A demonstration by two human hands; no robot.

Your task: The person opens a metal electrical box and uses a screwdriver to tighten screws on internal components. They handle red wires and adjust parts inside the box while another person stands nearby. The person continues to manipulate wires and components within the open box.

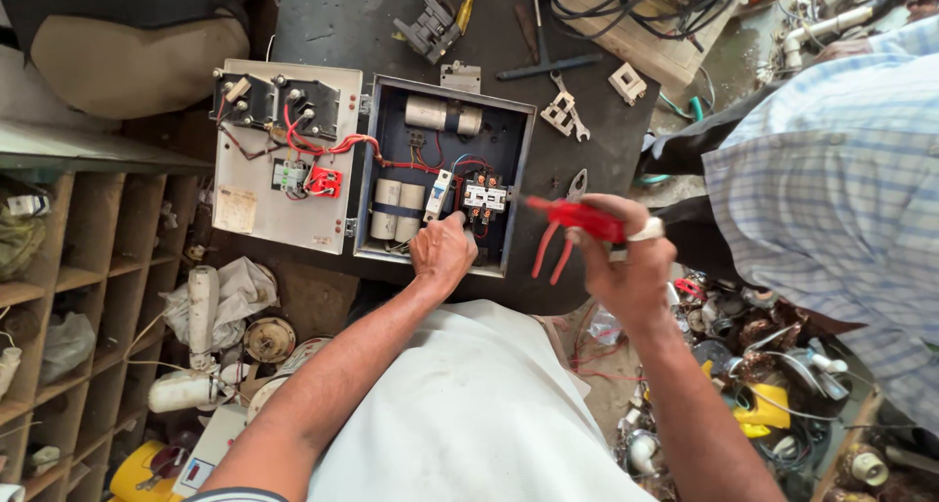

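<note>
While my left hand [442,252] is down inside the open grey control box [518,194], fingers curled with the tips at the wiring just near of the white contactor [484,198], I keep my right hand [626,267] closed around the red-handled pliers [572,218], held off the bench [333,18] just right of the box.

To do this step well, as I judge it, the left hand should pinch one lead only and steady it against the box floor, since red wires [337,148] crowd the white breaker [439,195] and the grey cylinders [399,209] close by. The pliers should come in from the right, over the box wall, jaws leading, without brushing the contactor terminals. I cannot tell whether the left fingertips already hold a wire; they are hidden behind the knuckles.

The pliers' long axis runs roughly left-right, tilted a little: the metal jaws point up and far at the middle, while the red handles trail left and near, spread apart. My thumb and fingers grip near the pivot. The box lies with its long side running far to near, its lid [284,164] swung open flat to the left. Another person's checked sleeve [831,159] is at the right.
</note>
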